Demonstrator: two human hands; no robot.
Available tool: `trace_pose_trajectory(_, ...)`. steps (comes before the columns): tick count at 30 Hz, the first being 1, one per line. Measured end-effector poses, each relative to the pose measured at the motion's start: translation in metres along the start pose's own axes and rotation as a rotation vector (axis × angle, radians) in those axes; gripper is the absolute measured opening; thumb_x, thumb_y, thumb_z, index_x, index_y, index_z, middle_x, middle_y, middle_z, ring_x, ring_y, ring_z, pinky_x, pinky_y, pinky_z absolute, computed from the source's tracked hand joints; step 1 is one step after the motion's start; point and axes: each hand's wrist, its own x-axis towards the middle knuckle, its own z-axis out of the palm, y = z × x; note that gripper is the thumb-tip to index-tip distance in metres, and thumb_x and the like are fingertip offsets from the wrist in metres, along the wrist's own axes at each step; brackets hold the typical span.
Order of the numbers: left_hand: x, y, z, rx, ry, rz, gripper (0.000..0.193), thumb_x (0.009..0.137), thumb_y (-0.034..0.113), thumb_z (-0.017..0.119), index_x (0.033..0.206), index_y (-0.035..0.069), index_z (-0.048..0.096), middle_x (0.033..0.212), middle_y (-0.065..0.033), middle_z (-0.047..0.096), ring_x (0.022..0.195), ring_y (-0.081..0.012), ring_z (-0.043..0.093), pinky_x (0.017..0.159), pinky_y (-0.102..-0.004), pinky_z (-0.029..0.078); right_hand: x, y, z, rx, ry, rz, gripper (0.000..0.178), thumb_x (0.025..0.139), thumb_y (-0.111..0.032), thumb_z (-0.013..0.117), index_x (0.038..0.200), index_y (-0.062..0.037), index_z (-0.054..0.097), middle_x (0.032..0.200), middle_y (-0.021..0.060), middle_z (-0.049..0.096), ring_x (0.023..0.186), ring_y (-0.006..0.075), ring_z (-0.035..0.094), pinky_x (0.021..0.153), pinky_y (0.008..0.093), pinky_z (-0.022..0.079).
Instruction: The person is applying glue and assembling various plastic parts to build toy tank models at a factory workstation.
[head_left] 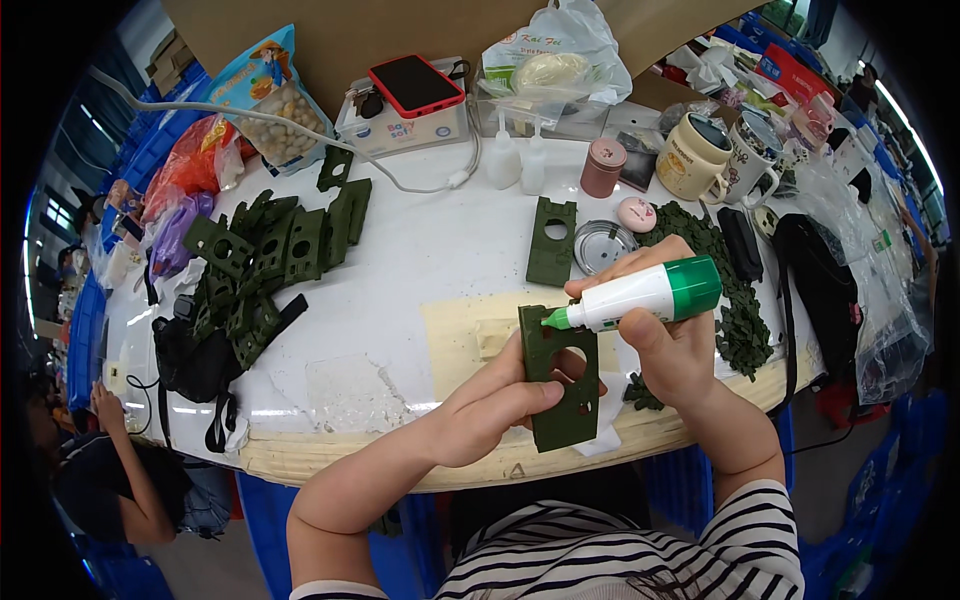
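My left hand (490, 408) grips a dark green plastic panel (565, 425) by its left edge, thumb across its face. The panel stands nearly upright over the table's front edge and has a large round hole. In my right hand (670, 355) is a white glue bottle (625, 300) with a green base and a green nozzle. It lies almost level, its tip at the panel's upper left part; whether it touches, I cannot tell. A similar green panel (551, 243) rests on the table just beyond. To its right spreads a heap of small dark green pieces (735, 320).
More green panels (270, 245) are piled at the left, beside a black bag (190, 365). Mugs (693, 158), a pink canister (603, 167), small white bottles (503, 160) and a red-cased phone (415, 84) stand or lie along the back. A person (120, 470) sits at far left.
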Motion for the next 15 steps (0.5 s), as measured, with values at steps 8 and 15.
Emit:
trace_pose_trajectory(8,0.0006,-0.0012,0.0000,0.005,0.005,0.003,0.057,0.089,0.019,0.041,0.138,0.003,0.015,0.120,-0.0125,0.045,0.114,-0.0218,0.049,0.079,-0.0279,0.047,0.0014,-0.0003,-0.0011,-0.019,-0.017,-0.009,0.045,0.082,-0.039,0.068,0.094,-0.0019,0.045,0.087,0.0118,0.058,0.090,0.0257,0.064,0.082,0.0387,0.052)
trace_pose_trajectory(15,0.0005,-0.0024,-0.0022,0.024,-0.001,-0.003,0.057,0.089,0.017,0.041,0.138,0.004,0.015,0.120,-0.0124,0.045,0.114,-0.0211,0.049,0.079,-0.0276,0.047,0.0013,-0.0014,-0.0015,-0.034,-0.017,-0.011,0.045,0.082,-0.039,0.068,0.093,-0.0019,0.045,0.086,0.0114,0.058,0.089,0.0253,0.064,0.081,0.0386,0.052)
